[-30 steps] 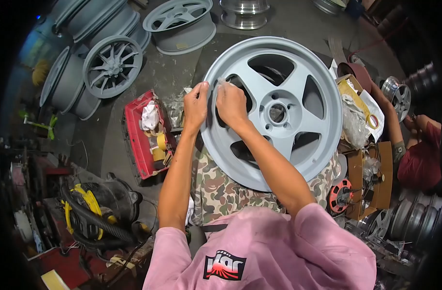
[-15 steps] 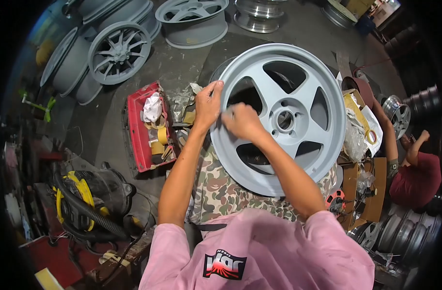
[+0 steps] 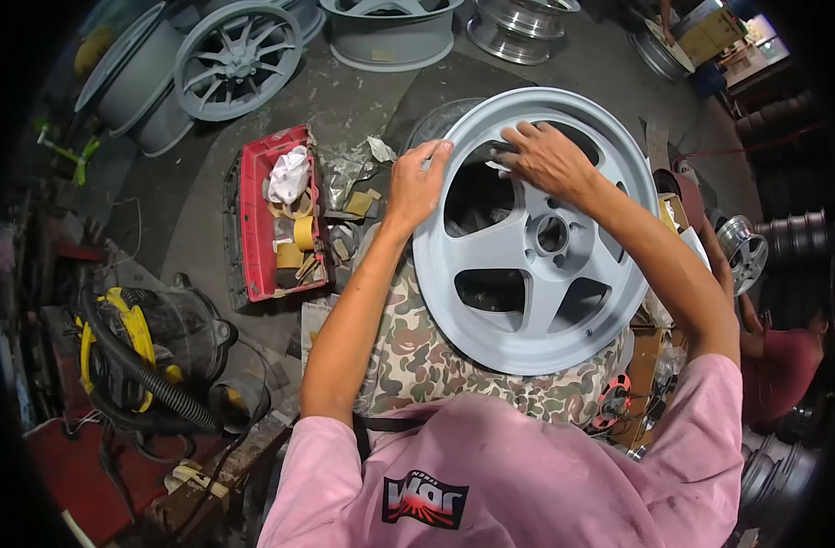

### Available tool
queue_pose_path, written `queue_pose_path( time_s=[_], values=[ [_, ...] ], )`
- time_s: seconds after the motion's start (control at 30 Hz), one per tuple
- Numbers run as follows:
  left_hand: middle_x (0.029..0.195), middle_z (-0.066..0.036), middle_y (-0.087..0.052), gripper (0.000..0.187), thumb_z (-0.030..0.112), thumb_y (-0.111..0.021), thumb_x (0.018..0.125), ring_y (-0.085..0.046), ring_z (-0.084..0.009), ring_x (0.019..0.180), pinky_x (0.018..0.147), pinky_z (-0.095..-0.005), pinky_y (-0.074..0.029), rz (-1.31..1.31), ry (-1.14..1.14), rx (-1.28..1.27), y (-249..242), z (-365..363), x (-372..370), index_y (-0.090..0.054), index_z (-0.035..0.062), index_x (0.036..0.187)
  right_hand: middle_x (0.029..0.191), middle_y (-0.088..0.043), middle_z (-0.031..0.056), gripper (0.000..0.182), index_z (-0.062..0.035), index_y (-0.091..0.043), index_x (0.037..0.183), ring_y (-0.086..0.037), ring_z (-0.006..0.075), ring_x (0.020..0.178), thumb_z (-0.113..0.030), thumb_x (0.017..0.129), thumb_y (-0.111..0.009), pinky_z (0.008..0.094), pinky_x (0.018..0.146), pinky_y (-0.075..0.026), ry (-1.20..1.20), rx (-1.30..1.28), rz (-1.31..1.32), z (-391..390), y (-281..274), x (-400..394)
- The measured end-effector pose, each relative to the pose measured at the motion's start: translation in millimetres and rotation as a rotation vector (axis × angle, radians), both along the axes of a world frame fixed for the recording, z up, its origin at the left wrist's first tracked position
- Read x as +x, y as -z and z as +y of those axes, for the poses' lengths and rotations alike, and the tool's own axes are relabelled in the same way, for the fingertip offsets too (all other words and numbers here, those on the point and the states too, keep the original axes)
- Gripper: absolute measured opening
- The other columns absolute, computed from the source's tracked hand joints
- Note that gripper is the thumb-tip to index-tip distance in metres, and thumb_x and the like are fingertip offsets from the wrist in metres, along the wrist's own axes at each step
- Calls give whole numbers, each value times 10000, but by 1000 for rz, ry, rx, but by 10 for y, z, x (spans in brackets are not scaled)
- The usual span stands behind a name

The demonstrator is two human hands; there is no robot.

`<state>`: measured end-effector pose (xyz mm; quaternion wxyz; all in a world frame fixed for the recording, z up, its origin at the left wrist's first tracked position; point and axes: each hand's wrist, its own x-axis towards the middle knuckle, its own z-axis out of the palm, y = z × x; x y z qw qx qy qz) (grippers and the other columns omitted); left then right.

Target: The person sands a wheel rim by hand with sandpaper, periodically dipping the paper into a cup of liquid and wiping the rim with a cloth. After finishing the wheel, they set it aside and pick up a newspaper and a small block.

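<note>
A primer-grey car wheel [image 3: 477, 320] with several broad spokes rests tilted over my lap, on camouflage-patterned trousers. My left hand [image 3: 415, 187] is wrapped round its upper left rim edge, thumb on top. Near the top of the wheel, my right hand [image 3: 545, 160] reaches over a spoke beside an upper window, its fingers bent and pressed together at the spoke's edge. A small pale scrap shows by those fingertips, too blurred to name.
Left of the wheel stands a red crate [image 3: 253, 210] with crumpled paper and tape rolls. A vacuum cleaner [image 3: 152, 342] with a black hose lies lower left. More grey wheels [image 3: 239, 59] stand at the back. Another person [image 3: 787, 370] sits at the far right.
My right hand has moved from the wheel's left rim up and right to the upper spoke. My left hand stays on the rim. The whole view has shifted slightly.
</note>
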<state>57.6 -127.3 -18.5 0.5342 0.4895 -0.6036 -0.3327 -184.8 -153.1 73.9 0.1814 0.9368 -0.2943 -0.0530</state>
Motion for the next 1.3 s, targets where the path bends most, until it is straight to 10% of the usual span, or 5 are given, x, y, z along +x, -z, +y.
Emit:
queue_pose_path(
  time_s=[0.2,0.27,0.37,0.5,1.3],
  values=[
    [1045,-141,-779,396,318,-622,1056,-673,-141,990,915,-314,-515,29,30,5,-13,34,-18,-721,-46,1175,998,-605,82,397,-47,-726,818,-592,261,952,-340,1040,-575,414,808,-497,175,240,-173,929,275,2],
    [1051,-146,-779,400,315,-622,1057,-679,-147,991,914,-317,-519,44,32,-8,-14,40,-19,-717,-55,1175,904,-580,142,409,-5,-755,885,-590,314,888,-308,1063,-545,449,827,-496,571,528,-559,973,326,94],
    [1057,-154,-780,404,312,-619,1059,-685,-154,996,913,-320,-522,60,27,8,-5,31,-25,-711,-63,1180,832,-537,183,375,7,-768,1048,-569,351,834,-291,1069,-541,470,834,-483,443,944,-866,829,-217,130],
    [1062,-172,-778,404,311,-614,1061,-697,-172,1000,912,-323,-524,58,15,-12,-10,22,-23,-712,-63,1179,1033,-571,105,310,-94,-814,1088,-531,267,993,-302,1020,-594,404,845,-432,135,193,-151,895,-79,-27],
    [1078,-188,-771,380,299,-611,1060,-725,-230,1010,907,-339,-525,20,34,-39,-57,79,-1,-718,-51,1162,1097,-565,39,274,-157,-781,983,-537,201,1078,-387,986,-632,362,863,-434,-69,164,226,20,-310,64]
  ],
)
